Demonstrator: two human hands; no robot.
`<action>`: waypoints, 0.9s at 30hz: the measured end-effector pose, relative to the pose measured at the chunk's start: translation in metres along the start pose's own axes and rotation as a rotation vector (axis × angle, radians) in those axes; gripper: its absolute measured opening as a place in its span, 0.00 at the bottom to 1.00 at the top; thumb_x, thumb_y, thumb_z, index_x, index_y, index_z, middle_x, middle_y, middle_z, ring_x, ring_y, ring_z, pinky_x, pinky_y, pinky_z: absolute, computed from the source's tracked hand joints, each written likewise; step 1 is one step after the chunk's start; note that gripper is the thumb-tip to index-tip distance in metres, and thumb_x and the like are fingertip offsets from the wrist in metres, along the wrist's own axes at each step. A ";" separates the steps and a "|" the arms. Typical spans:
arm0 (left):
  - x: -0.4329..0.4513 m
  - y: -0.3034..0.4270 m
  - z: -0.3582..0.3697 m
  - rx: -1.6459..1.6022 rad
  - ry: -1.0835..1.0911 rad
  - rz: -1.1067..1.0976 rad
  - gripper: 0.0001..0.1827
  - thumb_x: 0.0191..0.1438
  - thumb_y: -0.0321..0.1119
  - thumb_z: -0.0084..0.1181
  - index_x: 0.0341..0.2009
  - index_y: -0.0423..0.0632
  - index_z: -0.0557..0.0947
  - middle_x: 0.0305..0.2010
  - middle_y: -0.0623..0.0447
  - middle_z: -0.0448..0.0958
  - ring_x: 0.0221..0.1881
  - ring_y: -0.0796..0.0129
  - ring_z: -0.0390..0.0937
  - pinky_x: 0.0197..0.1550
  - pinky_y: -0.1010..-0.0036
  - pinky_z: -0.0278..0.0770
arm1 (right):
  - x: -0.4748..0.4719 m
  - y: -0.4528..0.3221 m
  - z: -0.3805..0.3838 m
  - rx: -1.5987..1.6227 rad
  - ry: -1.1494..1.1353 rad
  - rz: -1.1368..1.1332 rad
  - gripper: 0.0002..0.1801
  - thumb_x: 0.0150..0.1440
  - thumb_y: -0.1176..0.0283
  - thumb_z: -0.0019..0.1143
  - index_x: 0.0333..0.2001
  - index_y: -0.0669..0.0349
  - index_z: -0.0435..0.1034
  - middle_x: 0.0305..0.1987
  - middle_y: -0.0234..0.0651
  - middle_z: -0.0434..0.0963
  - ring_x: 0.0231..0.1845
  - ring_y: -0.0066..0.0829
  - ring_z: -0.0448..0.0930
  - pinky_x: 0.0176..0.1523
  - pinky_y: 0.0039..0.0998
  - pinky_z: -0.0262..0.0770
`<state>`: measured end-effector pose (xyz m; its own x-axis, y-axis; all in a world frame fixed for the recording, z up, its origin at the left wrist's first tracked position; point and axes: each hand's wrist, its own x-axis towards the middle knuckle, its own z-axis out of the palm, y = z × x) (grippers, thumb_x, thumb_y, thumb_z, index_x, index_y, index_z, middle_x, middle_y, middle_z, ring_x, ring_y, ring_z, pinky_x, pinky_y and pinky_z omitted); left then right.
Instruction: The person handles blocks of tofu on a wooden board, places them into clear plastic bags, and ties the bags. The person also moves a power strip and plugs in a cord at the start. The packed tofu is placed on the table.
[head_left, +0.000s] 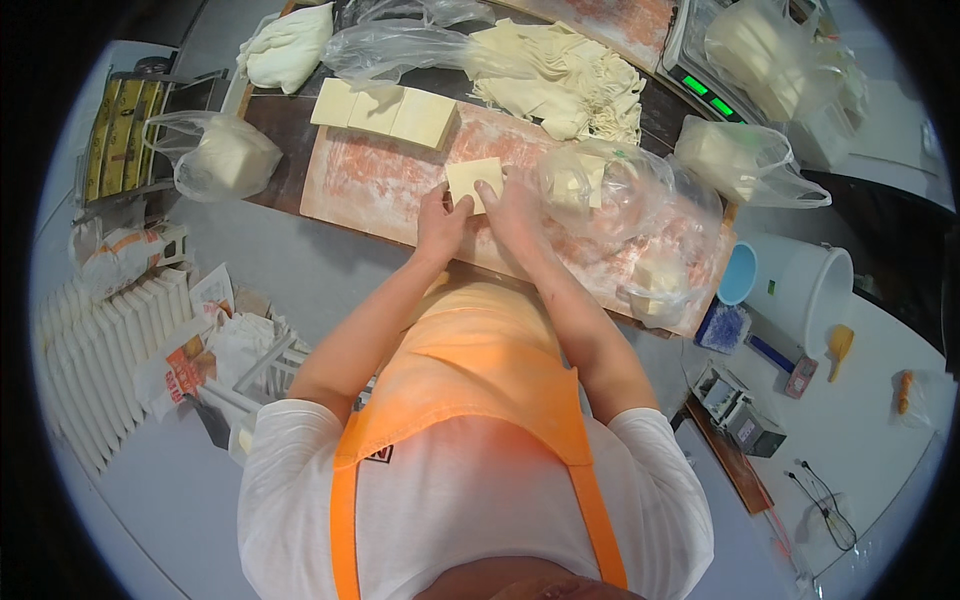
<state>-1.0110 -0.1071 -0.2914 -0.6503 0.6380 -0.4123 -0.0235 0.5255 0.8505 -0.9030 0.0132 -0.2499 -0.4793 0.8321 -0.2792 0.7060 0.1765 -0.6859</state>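
Note:
Both my hands hold a small square stack of pale dough wrappers (474, 177) above the floured board (360, 184). My left hand (442, 223) grips its left lower edge, and my right hand (514, 210) grips the right side, thumb on top. Behind my left hand, square wrapper stacks (376, 112) stand in a row at the board's back edge. Right of my right hand, a clear plastic bag (622, 187) lies on the board with pale wrappers partly covered by it. Another bagged pale stack (658, 283) is near the right front corner.
Loose dough sheets and strips (562, 75) lie behind the board. A digital scale (701, 79) stands back right. Bagged wrappers (229, 157) sit at the left and more bagged wrappers (724, 154) at the right. A white bucket (787, 281) is beside the table's right end.

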 end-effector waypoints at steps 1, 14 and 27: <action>0.002 0.000 0.000 -0.028 -0.025 0.033 0.19 0.62 0.36 0.64 0.54 0.37 0.85 0.36 0.51 0.82 0.33 0.69 0.76 0.38 0.67 0.75 | 0.004 0.002 0.003 -0.038 -0.025 0.034 0.31 0.62 0.54 0.69 0.58 0.70 0.76 0.57 0.55 0.79 0.62 0.55 0.79 0.64 0.51 0.74; -0.003 0.021 -0.027 0.235 -0.140 0.096 0.25 0.62 0.32 0.61 0.64 0.39 0.77 0.60 0.35 0.73 0.56 0.48 0.76 0.59 0.58 0.76 | -0.008 -0.030 0.018 0.152 0.005 -0.047 0.21 0.60 0.70 0.69 0.53 0.67 0.70 0.49 0.55 0.84 0.49 0.58 0.85 0.52 0.47 0.81; -0.030 0.136 -0.016 0.100 -0.221 0.547 0.34 0.58 0.21 0.60 0.71 0.47 0.73 0.71 0.38 0.66 0.71 0.44 0.69 0.70 0.54 0.74 | -0.065 -0.038 -0.244 0.809 0.136 -0.018 0.33 0.66 0.81 0.59 0.74 0.67 0.62 0.62 0.44 0.82 0.60 0.28 0.83 0.63 0.31 0.80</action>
<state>-1.0063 -0.0637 -0.1581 -0.3742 0.9273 0.0090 0.3488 0.1317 0.9279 -0.7714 0.0807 -0.0414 -0.3829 0.8984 -0.2152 0.0792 -0.2002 -0.9765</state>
